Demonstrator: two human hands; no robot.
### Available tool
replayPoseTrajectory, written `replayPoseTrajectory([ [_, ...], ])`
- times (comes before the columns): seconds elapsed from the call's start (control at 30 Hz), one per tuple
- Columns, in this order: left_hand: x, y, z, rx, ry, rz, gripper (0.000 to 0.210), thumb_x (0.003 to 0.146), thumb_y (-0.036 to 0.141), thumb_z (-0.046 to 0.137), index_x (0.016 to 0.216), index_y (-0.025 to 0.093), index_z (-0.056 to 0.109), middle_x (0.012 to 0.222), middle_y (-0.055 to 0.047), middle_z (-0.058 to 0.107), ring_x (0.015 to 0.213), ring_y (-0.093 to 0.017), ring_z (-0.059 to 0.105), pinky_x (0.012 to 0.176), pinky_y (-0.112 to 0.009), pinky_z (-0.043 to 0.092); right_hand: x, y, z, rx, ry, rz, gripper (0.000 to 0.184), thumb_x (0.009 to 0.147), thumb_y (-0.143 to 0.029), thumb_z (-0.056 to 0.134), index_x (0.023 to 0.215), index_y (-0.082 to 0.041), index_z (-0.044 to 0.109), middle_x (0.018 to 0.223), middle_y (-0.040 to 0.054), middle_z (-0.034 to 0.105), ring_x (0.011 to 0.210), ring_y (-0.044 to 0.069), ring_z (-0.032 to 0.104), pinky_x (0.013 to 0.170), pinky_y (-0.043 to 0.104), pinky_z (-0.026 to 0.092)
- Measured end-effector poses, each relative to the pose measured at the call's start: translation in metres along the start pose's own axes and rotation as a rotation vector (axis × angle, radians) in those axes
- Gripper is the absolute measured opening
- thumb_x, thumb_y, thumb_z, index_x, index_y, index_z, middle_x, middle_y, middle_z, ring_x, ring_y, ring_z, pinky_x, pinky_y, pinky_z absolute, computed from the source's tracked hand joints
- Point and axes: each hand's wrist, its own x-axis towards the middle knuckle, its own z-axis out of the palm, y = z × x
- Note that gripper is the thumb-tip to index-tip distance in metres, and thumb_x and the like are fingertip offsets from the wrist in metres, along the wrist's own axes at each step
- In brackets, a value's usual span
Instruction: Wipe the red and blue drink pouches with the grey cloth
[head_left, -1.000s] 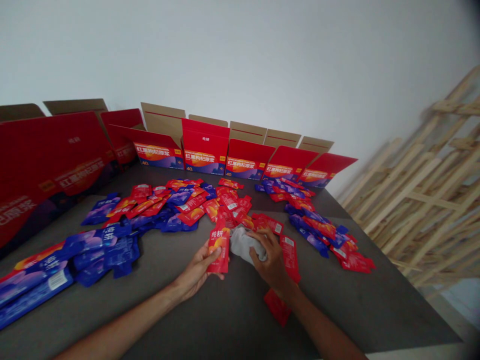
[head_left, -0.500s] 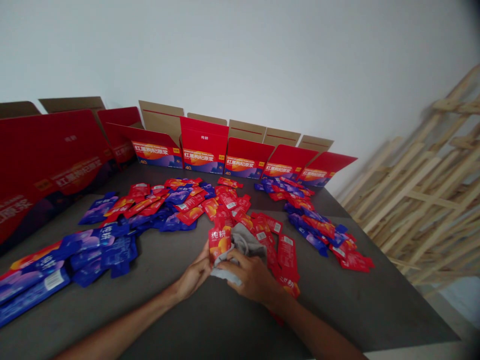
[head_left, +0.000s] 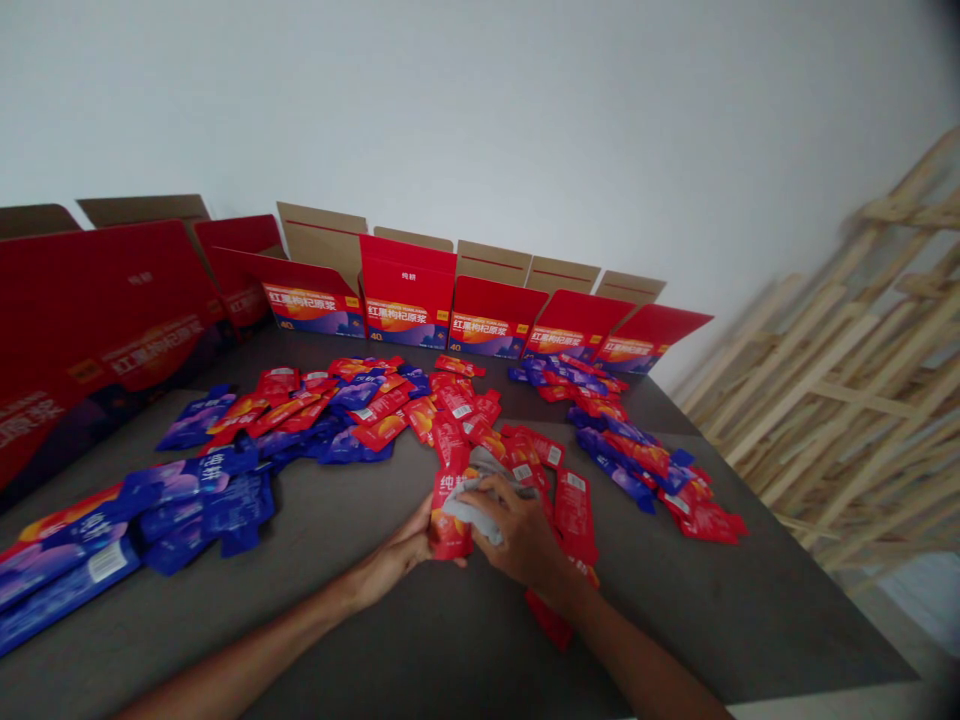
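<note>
Grey cloth [head_left: 477,518]: moved off the lower pouch [head_left: 448,542]
Left hand [head_left: 401,556]: grasping pouch
Right hand [head_left: 521,535]: clutching cloth
Pouch: red, white characters

Glossy plastic pouch [head_left: 448,540], soft matt cloth [head_left: 463,509], smooth cardboard boxes [head_left: 409,312], matt tabletop [head_left: 420,655], blurred slats [head_left: 862,397] probably bare wood
</note>
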Motion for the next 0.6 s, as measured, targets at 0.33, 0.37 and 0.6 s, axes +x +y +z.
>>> replayPoseTrajectory([
  [0.33,0.003,0.003,-0.002,0.12,0.053,0.068,0.094,0.072,0.009,0.047,0.155,0.029,0.009,0.127,-0.006,0.058,0.098,-0.022,0.058,0.094,-0.039,0.039,-0.001,-0.005,0.003,-0.031,-0.051,0.003,0.041,0.083,-0.021,0.066,0.123,-0.029,0.06,0.117,0.0047,0.061,0.099,0.019,0.064,0.076,0.027,0.054],
  [0.37,0.002,0.005,-0.003,0.157,0.037,0.061,0.094,0.073,0.01,0.047,0.155,0.03,0.008,0.127,-0.006,0.058,0.096,-0.022,0.059,0.092,-0.04,0.04,-0.001,-0.004,0.002,-0.036,-0.01,0.026,0.04,0.083,-0.02,0.066,0.122,-0.028,0.061,0.116,0.0053,0.062,0.1,0.02,0.063,0.077,0.027,0.054],
  [0.6,0.001,0.01,-0.001,0.279,0.027,0.046,0.095,0.07,0.007,0.047,0.155,0.032,0.01,0.121,-0.005,0.06,0.092,-0.02,0.059,0.082,-0.035,0.042,0.0,-0.002,0.0,-0.037,0.073,0.05,0.036,0.087,-0.018,0.059,0.122,-0.026,0.06,0.115,0.0077,0.061,0.101,0.021,0.063,0.075,0.029,0.054],
])
